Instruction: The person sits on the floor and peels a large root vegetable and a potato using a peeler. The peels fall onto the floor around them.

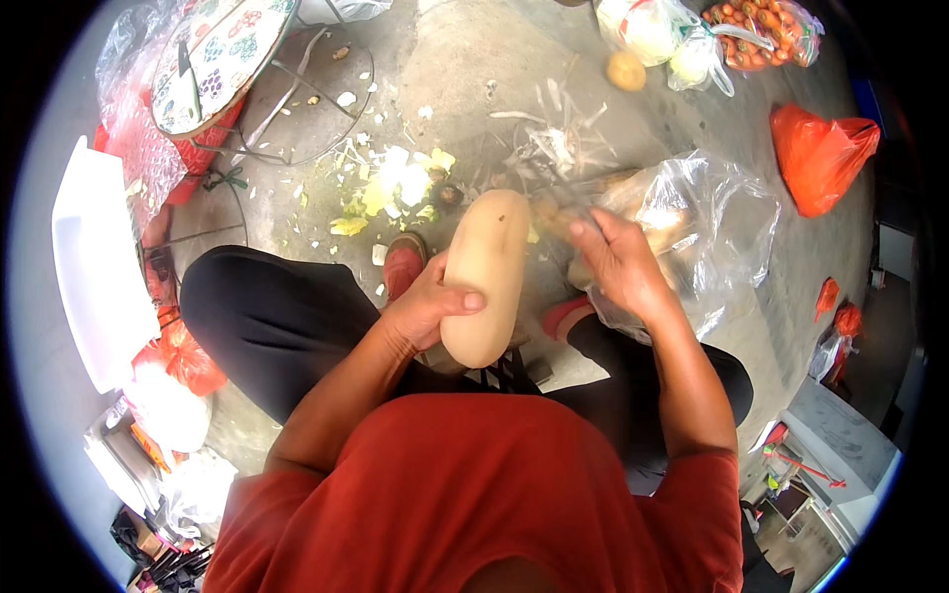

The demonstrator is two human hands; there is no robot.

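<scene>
A long pale tan squash (485,278) is held up in my left hand (434,304), whose thumb lies across its near part. A small dark spot marks its far end. To the right of the squash is my right hand (619,259), its fingers closed on a thin tool that is blurred; its kind cannot be told. Below and beyond that hand lies a clear plastic bag (730,215) with pale tan things in it. Yellow-green and white vegetable scraps (393,181) are scattered on the concrete floor beyond my left hand.
At the upper left, a knife (189,81) rests on a patterned round table top (230,48). Root-like trimmings (556,141) lie ahead. Bagged carrots (764,33), bagged pale vegetables (649,30), a round tan vegetable (626,70) and a red plastic bag (823,159) are at the upper right.
</scene>
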